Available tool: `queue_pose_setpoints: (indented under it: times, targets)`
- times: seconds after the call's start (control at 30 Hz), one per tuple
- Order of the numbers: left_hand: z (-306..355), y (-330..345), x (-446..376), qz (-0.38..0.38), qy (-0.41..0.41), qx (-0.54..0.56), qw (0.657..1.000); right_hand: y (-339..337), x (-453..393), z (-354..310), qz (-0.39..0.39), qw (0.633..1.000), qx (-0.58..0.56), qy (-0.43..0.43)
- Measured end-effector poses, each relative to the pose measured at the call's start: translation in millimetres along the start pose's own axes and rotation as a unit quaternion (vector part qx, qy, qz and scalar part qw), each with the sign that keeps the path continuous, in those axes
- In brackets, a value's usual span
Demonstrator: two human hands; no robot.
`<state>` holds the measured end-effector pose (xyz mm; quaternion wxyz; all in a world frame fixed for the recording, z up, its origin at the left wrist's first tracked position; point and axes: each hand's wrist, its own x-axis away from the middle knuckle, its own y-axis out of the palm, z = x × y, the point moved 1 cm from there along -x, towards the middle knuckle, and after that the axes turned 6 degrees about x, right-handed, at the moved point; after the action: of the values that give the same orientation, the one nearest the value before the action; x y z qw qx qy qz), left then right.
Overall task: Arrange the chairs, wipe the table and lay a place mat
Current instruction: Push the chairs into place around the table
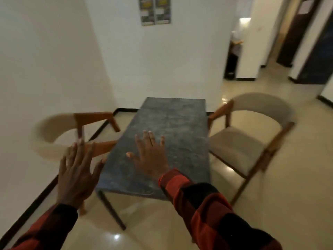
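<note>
Mottled slate table (pixel 173 127) — rectangular, matte

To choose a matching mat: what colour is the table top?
Dark mottled grey-blue table top, seen in the head view.

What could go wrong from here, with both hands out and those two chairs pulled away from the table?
The left chair sits close to the wall, so pushing it could scrape the wall. The right chair stands angled out into the walkway, a possible trip hazard. The glossy floor may let chair legs slide.
</note>
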<state>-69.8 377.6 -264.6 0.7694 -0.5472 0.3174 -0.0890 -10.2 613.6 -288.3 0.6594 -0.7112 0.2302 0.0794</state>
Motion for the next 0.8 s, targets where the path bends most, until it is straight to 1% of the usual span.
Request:
queue_pose_setpoints:
  times: [0.13, 0.3, 0.43, 0.6, 0.7, 0.8]
  targets:
    - [122, 73, -34, -0.063, 0.09, 0.057, 0.992, -16, 71, 159, -0.012, 0.99, 0.055, 0.126]
    - [281, 133, -59, -0.092, 0.152, 0.11, 0.978, -65, 153, 316, -0.025, 0.964, 0.143, 0.222]
    - [396, 177, -74, -0.116, 0.212, 0.114, 0.964, -95, 203, 413, -0.061, 0.939, 0.193, 0.278]
    - [522, 216, -87, -0.153, 0.234, 0.146, 0.949, -130, 255, 507, -0.071, 0.919, 0.233, 0.31]
    - [584, 233, -96, -0.168, 0.26, 0.152, 0.939, -142, 269, 558, -0.084, 0.908, 0.242, 0.332]
    - [635, 262, -110, -0.179, 0.28, 0.148, 0.931, -148, 269, 610, -0.077, 0.904, 0.246, 0.341]
